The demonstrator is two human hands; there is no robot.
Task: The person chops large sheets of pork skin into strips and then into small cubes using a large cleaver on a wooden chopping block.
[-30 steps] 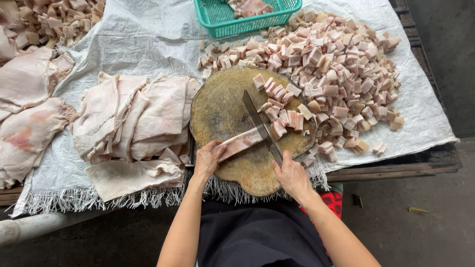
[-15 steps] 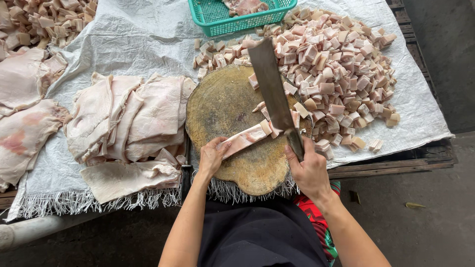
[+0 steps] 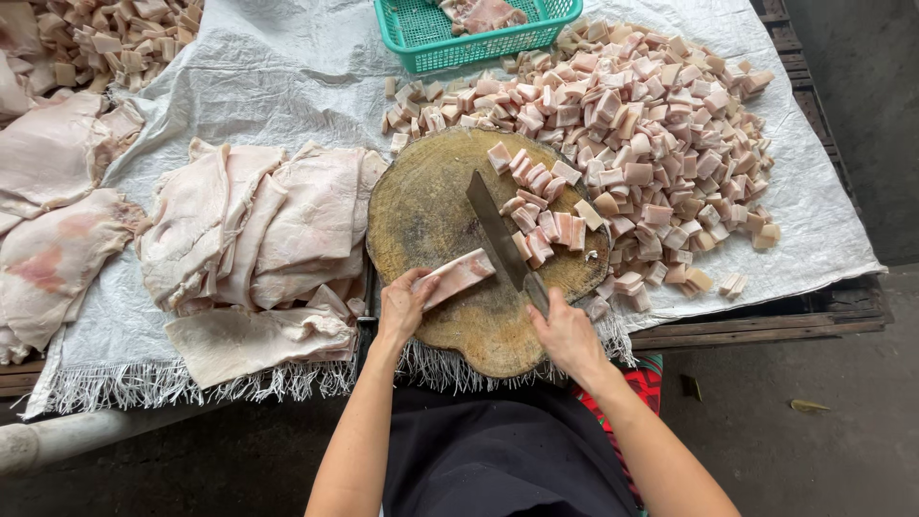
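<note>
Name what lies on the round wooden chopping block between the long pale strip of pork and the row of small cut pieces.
In the head view, the cleaver blade lies between the strip and the cut pieces on the block.

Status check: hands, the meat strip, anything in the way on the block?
Left hand pins meat strip. Right hand grips cleaver, blade down at strip's end. Cut pieces crowd round block.
</note>
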